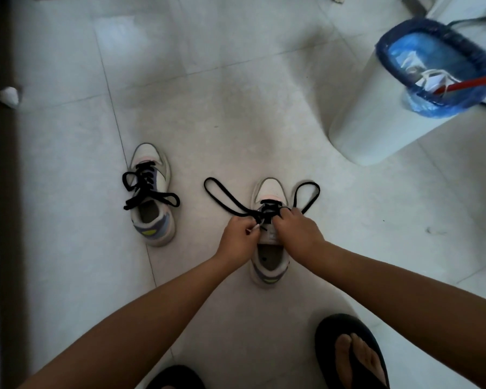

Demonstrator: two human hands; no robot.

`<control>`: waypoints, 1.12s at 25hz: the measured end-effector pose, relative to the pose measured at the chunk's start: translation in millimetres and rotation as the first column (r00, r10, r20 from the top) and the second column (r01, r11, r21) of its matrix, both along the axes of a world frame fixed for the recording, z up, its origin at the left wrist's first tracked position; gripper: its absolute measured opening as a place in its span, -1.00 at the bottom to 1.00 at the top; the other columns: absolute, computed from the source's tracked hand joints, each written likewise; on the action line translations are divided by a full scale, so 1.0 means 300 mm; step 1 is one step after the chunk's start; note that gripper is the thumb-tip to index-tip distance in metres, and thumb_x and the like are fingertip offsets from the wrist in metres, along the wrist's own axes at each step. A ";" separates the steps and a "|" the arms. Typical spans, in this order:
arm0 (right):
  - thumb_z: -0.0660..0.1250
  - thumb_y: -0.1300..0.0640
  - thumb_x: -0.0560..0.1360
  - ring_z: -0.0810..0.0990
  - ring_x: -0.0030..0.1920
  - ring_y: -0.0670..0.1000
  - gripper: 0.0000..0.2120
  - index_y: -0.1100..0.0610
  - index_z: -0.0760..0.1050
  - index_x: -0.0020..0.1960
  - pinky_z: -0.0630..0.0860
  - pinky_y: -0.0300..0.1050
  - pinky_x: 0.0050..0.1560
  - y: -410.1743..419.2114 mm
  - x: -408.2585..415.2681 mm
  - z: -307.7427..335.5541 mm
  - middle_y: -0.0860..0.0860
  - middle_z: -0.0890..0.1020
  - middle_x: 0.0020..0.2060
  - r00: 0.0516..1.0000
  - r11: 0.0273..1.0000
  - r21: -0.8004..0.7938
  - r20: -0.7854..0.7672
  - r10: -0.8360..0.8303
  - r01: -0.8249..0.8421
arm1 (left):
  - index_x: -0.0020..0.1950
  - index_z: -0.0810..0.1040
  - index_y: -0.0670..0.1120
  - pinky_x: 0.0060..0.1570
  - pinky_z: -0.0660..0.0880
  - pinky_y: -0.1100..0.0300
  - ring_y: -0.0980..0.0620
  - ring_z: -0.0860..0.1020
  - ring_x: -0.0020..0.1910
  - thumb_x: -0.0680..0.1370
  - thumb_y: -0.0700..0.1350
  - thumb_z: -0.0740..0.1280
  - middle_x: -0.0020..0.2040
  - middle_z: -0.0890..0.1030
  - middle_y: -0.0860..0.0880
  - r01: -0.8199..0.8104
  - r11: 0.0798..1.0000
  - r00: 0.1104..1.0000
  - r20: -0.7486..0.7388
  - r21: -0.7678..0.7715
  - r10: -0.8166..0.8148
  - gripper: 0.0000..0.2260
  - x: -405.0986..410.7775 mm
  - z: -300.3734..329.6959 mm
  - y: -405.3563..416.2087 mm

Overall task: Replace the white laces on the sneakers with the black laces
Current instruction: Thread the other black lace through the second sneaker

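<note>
On the tiled floor (236, 122), both hands work at the near sneaker (268, 248): the left hand (236, 237) pinches the black lace (230, 203) by its pale tip, the right hand (298, 231) grips the lace across the tongue. Loops trail beyond each hand. Left of the grip stands the finished sneaker (152, 197).

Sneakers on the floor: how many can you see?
2. One sneaker sits alone to the left, already laced in black. The other sneaker is in the middle, where the left hand and right hand work its black lace.
</note>
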State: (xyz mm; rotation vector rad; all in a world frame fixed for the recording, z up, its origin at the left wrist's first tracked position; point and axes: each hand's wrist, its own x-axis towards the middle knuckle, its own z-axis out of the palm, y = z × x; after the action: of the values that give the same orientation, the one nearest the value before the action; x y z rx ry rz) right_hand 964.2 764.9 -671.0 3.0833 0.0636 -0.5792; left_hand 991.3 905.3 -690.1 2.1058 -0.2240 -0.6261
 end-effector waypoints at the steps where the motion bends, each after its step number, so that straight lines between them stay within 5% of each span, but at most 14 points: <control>1: 0.32 0.27 0.45 0.53 0.06 0.15 -0.82 0.24 0.54 0.05 0.51 -0.07 -0.15 0.003 -0.008 0.001 0.17 0.55 0.03 0.992 0.996 -0.050 0.106 0.073 -0.068 | -0.37 0.40 -0.16 -0.38 0.20 0.24 0.18 0.30 -0.42 0.52 -0.30 0.28 -0.42 0.37 -0.03 -0.027 0.999 1.000 -0.010 -0.017 0.027 -0.74 -0.002 0.001 -0.004; 4: 0.24 0.28 0.38 0.62 -0.18 0.09 -0.81 0.21 0.64 -0.16 0.53 -0.12 -0.22 -0.032 -0.041 -0.024 0.15 0.65 -0.14 0.823 0.910 -0.215 0.391 0.412 -0.353 | -0.36 0.43 -0.19 -0.45 0.22 0.33 0.18 0.29 -0.46 0.52 -0.30 0.28 -0.45 0.38 -0.02 -0.095 0.995 0.994 -0.061 -0.036 0.093 -0.76 -0.011 0.004 -0.018; 7: 0.17 0.28 0.44 0.62 -0.21 0.12 -0.75 0.24 0.62 -0.08 0.53 -0.11 -0.22 -0.093 -0.041 -0.044 0.17 0.65 -0.13 0.699 0.826 -0.072 0.495 0.517 -0.560 | -0.35 0.47 -0.23 -0.43 0.25 0.37 0.20 0.32 -0.44 0.54 -0.26 0.30 -0.44 0.41 0.00 -0.159 0.985 0.985 -0.083 -0.061 0.153 -0.75 -0.024 -0.010 -0.022; 10: 0.27 0.31 0.48 0.55 -0.22 0.19 -0.92 0.28 0.55 -0.13 0.45 -0.06 -0.20 -0.084 -0.015 -0.062 0.19 0.59 -0.22 0.920 0.883 0.353 0.348 0.182 -0.308 | -0.29 0.52 -0.23 -0.34 0.27 0.25 0.09 0.37 -0.32 0.55 -0.21 0.28 -0.34 0.44 -0.11 -0.267 0.961 0.952 -0.177 -0.073 0.251 -0.78 -0.040 -0.014 -0.035; 12: 0.29 0.29 0.51 0.52 -0.13 0.22 -0.92 0.30 0.53 -0.07 0.31 -0.11 -0.10 -0.069 -0.009 -0.082 0.22 0.58 -0.18 0.984 0.851 0.518 0.180 -0.003 -0.092 | -0.22 0.55 -0.15 -0.25 0.35 0.19 0.07 0.42 -0.25 0.57 -0.18 0.27 -0.28 0.49 -0.11 -0.353 0.933 0.906 -0.276 -0.074 0.321 -0.82 -0.047 -0.011 -0.041; 14: 0.33 0.30 0.49 0.54 -0.09 0.23 -0.87 0.32 0.54 0.02 0.30 -0.14 -0.07 -0.072 0.000 -0.090 0.23 0.60 -0.12 0.986 0.829 0.555 0.164 -0.026 -0.071 | -0.17 0.60 -0.12 -0.15 0.50 0.08 0.04 0.49 -0.19 0.57 -0.16 0.28 -0.21 0.58 -0.13 -0.415 0.908 0.860 -0.354 -0.065 0.368 -0.84 -0.047 0.001 -0.047; 17: 0.47 0.38 0.34 0.62 -0.20 0.19 -0.79 0.34 0.60 -0.02 0.45 -0.07 -0.09 -0.085 0.006 -0.084 0.22 0.65 -0.19 0.926 0.827 0.483 0.361 0.111 -0.288 | -0.16 0.60 -0.09 -0.03 0.55 0.01 0.04 0.52 -0.17 0.57 -0.17 0.29 -0.19 0.59 -0.10 -0.477 0.877 0.812 -0.409 -0.052 0.417 -0.86 -0.039 0.013 -0.061; 24: 0.53 0.42 0.23 0.60 -0.40 0.14 -0.85 0.31 0.63 -0.23 0.56 -0.09 -0.35 -0.063 0.018 -0.083 0.17 0.62 -0.39 0.850 0.786 0.482 0.516 0.102 -0.387 | -0.25 0.59 0.00 -0.26 0.51 0.35 0.20 0.51 -0.30 0.57 -0.18 0.28 -0.30 0.58 0.05 -0.483 0.872 0.803 -0.437 -0.081 0.404 -0.78 -0.048 0.021 -0.064; 26: 0.52 0.41 0.26 0.59 -0.40 0.13 -0.88 0.30 0.63 -0.24 0.52 -0.12 -0.35 -0.067 0.008 -0.079 0.16 0.62 -0.39 0.848 0.779 0.502 0.525 0.072 -0.376 | -0.19 0.61 -0.03 -0.34 0.44 0.47 0.27 0.50 -0.33 0.57 -0.20 0.28 -0.30 0.57 0.08 -0.459 0.881 0.826 -0.418 -0.112 0.377 -0.81 -0.044 0.028 -0.059; 28: 0.49 0.39 0.29 0.60 -0.35 0.13 -0.91 0.30 0.63 -0.23 0.47 -0.12 -0.27 -0.061 -0.003 -0.080 0.15 0.63 -0.35 0.870 0.762 0.570 0.492 -0.018 -0.306 | -0.05 0.61 -0.14 -0.23 0.45 0.41 0.17 0.53 -0.20 0.58 -0.21 0.26 -0.18 0.57 0.00 -0.389 0.914 0.870 -0.373 -0.116 0.323 -0.87 -0.050 0.033 -0.052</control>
State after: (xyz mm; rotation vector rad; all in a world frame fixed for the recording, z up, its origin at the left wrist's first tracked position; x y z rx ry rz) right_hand 963.3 746.6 -694.9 3.7034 0.6258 0.3059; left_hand 976.3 889.6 -680.1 1.7544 0.2943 -0.7065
